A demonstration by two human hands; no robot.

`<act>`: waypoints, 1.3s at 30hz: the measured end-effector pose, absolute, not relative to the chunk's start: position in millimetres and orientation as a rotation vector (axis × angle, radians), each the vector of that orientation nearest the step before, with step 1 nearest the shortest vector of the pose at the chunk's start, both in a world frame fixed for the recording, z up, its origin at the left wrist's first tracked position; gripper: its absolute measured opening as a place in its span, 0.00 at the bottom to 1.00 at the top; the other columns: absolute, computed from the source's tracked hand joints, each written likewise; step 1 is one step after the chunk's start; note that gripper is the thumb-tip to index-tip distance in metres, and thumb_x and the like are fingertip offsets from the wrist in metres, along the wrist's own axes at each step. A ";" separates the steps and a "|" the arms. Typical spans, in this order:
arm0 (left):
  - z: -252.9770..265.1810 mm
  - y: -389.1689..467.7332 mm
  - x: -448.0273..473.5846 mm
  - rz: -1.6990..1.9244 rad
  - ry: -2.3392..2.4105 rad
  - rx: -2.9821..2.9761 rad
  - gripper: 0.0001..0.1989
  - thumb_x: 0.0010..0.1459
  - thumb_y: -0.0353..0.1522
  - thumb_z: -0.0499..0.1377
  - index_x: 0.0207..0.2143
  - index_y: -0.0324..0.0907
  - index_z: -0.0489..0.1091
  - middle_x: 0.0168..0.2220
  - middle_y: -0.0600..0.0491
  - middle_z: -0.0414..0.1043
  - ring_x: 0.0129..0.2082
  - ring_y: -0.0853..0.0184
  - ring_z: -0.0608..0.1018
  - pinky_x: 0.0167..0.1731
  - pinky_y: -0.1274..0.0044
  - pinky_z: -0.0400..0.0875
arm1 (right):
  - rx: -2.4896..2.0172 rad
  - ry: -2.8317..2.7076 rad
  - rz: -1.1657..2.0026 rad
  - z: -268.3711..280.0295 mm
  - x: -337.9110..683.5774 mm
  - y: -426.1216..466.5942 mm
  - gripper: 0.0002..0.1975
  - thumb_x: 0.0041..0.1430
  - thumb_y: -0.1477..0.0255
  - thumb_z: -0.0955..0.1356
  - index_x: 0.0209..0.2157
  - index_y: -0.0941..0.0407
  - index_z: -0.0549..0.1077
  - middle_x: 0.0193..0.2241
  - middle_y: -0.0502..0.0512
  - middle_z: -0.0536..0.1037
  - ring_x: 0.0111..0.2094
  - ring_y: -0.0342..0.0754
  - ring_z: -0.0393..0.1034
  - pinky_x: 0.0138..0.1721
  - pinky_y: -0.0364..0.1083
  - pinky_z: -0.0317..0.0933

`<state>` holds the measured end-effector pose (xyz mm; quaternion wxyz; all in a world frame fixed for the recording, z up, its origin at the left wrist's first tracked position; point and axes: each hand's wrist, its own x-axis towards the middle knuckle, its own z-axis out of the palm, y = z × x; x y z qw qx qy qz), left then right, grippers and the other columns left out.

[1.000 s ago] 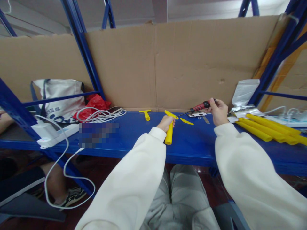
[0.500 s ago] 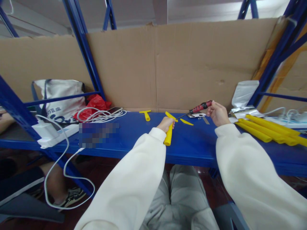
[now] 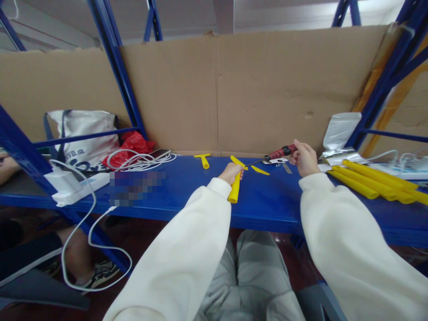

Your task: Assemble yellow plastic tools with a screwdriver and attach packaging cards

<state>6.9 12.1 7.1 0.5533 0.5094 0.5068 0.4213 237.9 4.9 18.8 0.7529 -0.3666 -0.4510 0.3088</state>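
My left hand [image 3: 232,173] is closed around a yellow T-shaped scraper [image 3: 234,191], its tubular handle pointing toward me and its crosspiece at the far end. In my right hand [image 3: 303,159] is the end of a red and black screwdriver [image 3: 281,152], held by the fingertips. The screwdriver's thin shaft slants down to the left and meets the scraper by my left fingers; its tip is hidden there. Just right of my left hand lies a flat yellow piece [image 3: 260,170]. A small metal blade [image 3: 287,168] rests below the screwdriver handle.
Another yellow T-shaped scraper [image 3: 204,161] lies to the left on the blue shelf [image 3: 187,191]. Several yellow tubes [image 3: 377,180] are piled at right, near a silver pouch [image 3: 341,129]. A white cable [image 3: 143,161], power strip [image 3: 82,189] and cloth bag [image 3: 87,133] occupy the left. Cardboard [image 3: 261,89] stands behind.
The screwdriver handle and my right hand have shifted very slightly, with the handle turned a little. My left hand and the yellow scraper stay in place.
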 end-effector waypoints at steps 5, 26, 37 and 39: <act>6.5 12.4 7.0 0.994 1.196 1.193 0.13 0.55 0.17 0.52 0.22 0.38 0.62 0.14 0.59 0.57 0.14 0.75 0.61 0.17 0.82 0.54 | -0.823 -1.035 0.704 21.7 236.1 -0.1 0.18 0.52 0.56 0.71 0.26 0.55 0.66 0.11 0.42 0.62 0.10 0.37 0.54 0.10 0.37 0.48; 5.1 14.7 6.6 1.019 1.190 1.156 0.12 0.55 0.17 0.53 0.22 0.38 0.62 0.13 0.59 0.57 0.13 0.76 0.61 0.15 0.82 0.54 | -0.804 -1.006 0.754 21.5 235.4 -0.3 0.17 0.51 0.57 0.72 0.26 0.54 0.67 0.10 0.41 0.57 0.10 0.38 0.52 0.10 0.37 0.48; 5.7 15.0 6.6 1.005 1.212 1.162 0.09 0.55 0.18 0.54 0.25 0.36 0.66 0.13 0.59 0.57 0.13 0.76 0.61 0.16 0.82 0.56 | -0.773 -1.020 0.805 20.9 236.6 -0.1 0.18 0.49 0.64 0.74 0.25 0.54 0.62 0.15 0.41 0.62 0.13 0.37 0.54 0.12 0.37 0.51; 6.2 14.2 6.6 1.001 1.213 1.173 0.09 0.56 0.18 0.52 0.26 0.36 0.66 0.13 0.59 0.57 0.13 0.75 0.61 0.17 0.82 0.57 | -0.786 -0.987 0.789 19.6 238.7 3.1 0.19 0.47 0.62 0.75 0.24 0.54 0.61 0.16 0.42 0.63 0.13 0.37 0.55 0.11 0.37 0.51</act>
